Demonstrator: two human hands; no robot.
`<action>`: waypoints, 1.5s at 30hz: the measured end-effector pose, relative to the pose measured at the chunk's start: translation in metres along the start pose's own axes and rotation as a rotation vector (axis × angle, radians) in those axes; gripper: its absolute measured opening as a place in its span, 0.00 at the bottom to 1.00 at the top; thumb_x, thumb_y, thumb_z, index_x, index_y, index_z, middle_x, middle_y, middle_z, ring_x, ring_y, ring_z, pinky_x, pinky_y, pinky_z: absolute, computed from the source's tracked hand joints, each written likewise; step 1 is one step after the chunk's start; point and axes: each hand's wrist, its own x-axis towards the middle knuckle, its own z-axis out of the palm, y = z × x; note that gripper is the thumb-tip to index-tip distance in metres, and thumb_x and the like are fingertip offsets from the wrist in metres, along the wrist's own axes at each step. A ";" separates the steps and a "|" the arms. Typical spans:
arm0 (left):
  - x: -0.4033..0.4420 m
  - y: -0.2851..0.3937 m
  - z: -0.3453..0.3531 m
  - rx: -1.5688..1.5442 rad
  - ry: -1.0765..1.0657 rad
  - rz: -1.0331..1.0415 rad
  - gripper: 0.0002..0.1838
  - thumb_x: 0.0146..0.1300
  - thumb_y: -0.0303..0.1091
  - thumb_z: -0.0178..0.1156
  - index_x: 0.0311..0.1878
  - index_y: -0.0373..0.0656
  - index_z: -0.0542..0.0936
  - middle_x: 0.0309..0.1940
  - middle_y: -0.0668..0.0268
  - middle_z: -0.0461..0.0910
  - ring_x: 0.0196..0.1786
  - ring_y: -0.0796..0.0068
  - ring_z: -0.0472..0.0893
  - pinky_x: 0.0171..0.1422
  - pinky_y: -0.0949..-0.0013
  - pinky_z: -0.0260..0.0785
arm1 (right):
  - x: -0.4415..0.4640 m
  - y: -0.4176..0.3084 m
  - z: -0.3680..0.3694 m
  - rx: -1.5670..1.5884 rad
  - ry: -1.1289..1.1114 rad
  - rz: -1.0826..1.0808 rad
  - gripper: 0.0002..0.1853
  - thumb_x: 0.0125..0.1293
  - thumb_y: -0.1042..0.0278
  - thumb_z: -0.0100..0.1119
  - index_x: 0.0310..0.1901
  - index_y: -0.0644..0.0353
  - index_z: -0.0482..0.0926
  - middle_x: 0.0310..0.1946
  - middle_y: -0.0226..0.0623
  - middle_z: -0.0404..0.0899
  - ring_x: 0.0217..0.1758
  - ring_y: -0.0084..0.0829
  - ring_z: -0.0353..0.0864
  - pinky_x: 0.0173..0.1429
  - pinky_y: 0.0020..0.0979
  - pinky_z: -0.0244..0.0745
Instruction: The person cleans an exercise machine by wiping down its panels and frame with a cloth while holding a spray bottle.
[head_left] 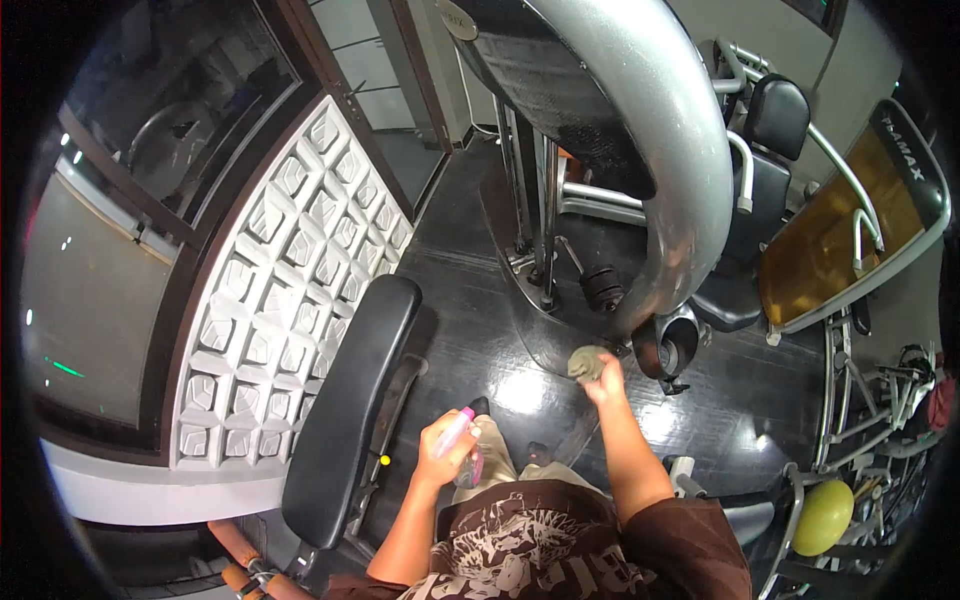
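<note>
My left hand [436, 456] is closed around a spray bottle [467, 468] with a pink top and a see-through body, held in front of my waist. Farther forward and to the right, my right hand [607, 384] grips a bunched grey-green cloth [583, 363]. The cloth is near the lower end of the curved silver frame [688, 225] of a gym machine and its dark shiny base panel. Whether it touches the panel, I cannot tell.
A black padded bench [352, 400] stands close on my left, beside a white patterned wall panel [275, 290]. Ahead right are a black machine seat [728, 290] and a cup holder [672, 345]. A yellow-green ball [823, 518] sits at lower right, by metal racks.
</note>
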 end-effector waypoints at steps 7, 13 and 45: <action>-0.007 -0.005 -0.013 -0.024 0.049 -0.004 0.02 0.64 0.22 0.63 0.38 0.33 0.80 0.32 0.64 0.77 0.25 0.77 0.80 0.30 0.72 0.71 | -0.035 -0.015 0.015 0.157 -0.176 -0.061 0.18 0.69 0.67 0.45 0.55 0.67 0.75 0.49 0.46 0.82 0.52 0.44 0.83 0.58 0.46 0.80; -0.005 -0.006 -0.017 -0.018 0.061 0.006 0.04 0.65 0.24 0.63 0.35 0.33 0.79 0.29 0.63 0.77 0.24 0.74 0.79 0.29 0.71 0.72 | -0.023 0.021 -0.040 0.188 -0.171 -0.034 0.19 0.66 0.67 0.47 0.56 0.64 0.75 0.50 0.44 0.82 0.55 0.45 0.82 0.61 0.48 0.78; -0.010 -0.005 -0.016 -0.010 0.076 -0.022 0.02 0.63 0.20 0.63 0.36 0.33 0.80 0.31 0.65 0.77 0.25 0.78 0.80 0.31 0.72 0.71 | -0.053 0.006 0.029 -0.002 -0.153 0.034 0.19 0.70 0.69 0.40 0.54 0.69 0.76 0.53 0.49 0.81 0.56 0.44 0.82 0.64 0.46 0.77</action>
